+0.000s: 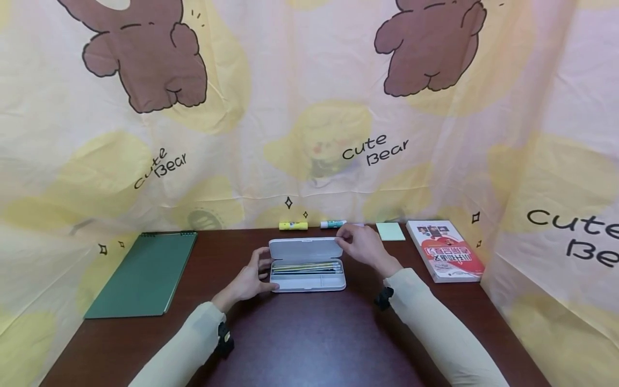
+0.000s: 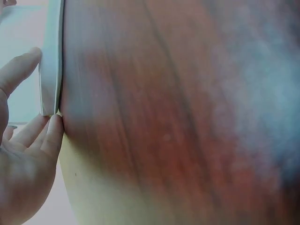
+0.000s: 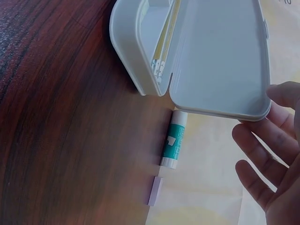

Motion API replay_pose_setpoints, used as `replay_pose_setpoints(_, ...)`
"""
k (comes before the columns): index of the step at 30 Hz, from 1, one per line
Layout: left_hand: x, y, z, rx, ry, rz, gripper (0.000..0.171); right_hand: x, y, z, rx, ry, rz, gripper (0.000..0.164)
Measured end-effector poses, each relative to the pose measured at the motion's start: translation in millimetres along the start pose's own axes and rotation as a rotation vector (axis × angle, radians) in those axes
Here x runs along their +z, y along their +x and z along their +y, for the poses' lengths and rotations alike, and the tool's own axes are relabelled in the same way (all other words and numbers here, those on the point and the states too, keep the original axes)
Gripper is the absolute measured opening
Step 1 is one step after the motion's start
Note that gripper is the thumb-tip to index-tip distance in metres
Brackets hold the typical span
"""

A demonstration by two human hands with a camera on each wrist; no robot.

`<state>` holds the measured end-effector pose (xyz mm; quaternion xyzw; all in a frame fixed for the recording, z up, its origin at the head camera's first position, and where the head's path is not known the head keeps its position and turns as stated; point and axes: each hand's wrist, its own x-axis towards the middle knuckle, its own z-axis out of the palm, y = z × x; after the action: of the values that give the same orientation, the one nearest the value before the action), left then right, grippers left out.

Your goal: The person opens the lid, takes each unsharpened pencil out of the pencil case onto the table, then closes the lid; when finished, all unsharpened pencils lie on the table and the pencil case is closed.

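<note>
An open white pencil case (image 1: 297,282) sits on the dark wood worktop (image 1: 309,338), set near the middle of the far edge. Its lid (image 1: 304,249) is raised at the back, and several pencils (image 1: 307,267) lie lengthwise in the rear compartment of the tray.

The left hand (image 1: 250,278) holds the left end of the case, thumb at the front left corner and fingers spread around the end. The right hand (image 1: 362,244) pinches the lid's right corner between thumb and index finger, the other fingers loosely bent beside it.

Along the worktop's far edge, behind the case, lie a yellow tube (image 1: 293,226), a white and teal glue stick (image 1: 332,224), a small purple block (image 3: 155,191) and a pale green pad of notes (image 1: 390,231). A red and white book (image 1: 445,252) lies by the far right corner; a green spiral notebook (image 1: 142,277) lies along the left edge, reaching the far left corner. A bear-printed cloth (image 1: 290,97) hangs behind.
</note>
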<state>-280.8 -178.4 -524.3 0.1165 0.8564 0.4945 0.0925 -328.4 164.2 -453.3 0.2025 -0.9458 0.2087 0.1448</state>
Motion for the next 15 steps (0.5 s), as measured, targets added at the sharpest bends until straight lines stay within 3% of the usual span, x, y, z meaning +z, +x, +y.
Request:
replay_pose_setpoints(6,-0.9,2.0,-0.6,0.034,0.030,-0.010,0.090,2.9,2.8,5.1,0.000,0.006,0.016,0.011)
replay_pose_setpoints(15,-4.3,2.9,2.9,0.052,0.151,-0.047,0.097,4.5,0.3,13.6,0.018,0.010,0.020,0.021)
